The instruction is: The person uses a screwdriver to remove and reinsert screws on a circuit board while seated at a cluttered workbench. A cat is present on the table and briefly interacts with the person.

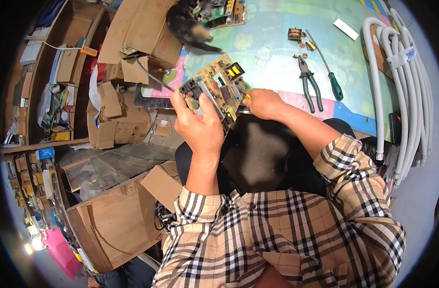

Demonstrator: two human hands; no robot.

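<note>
A tan circuit board (219, 72), crowded with capacitors, heat sinks and a yellow-and-black transformer, is tilted above the near edge of the table. My left hand (198, 117) grips it by its left, near side, thumb and fingers closed round the edge. At the board's right side my right hand (265, 103) is closed on a small tool with a yellow part (248, 96); most of it is hidden, so its kind does not show. Right of my hands lie pliers (308, 81) with dark green handles and a green-handled screwdriver (335, 86).
Loose coils (295, 33) and small parts lie beyond the pliers. A cat (185, 26) is beside more circuit boards (219, 12) at the far side. Grey hoses (397, 72) curl at the right. Cardboard boxes (157, 38) and wooden shelving (75, 21) stand at the left.
</note>
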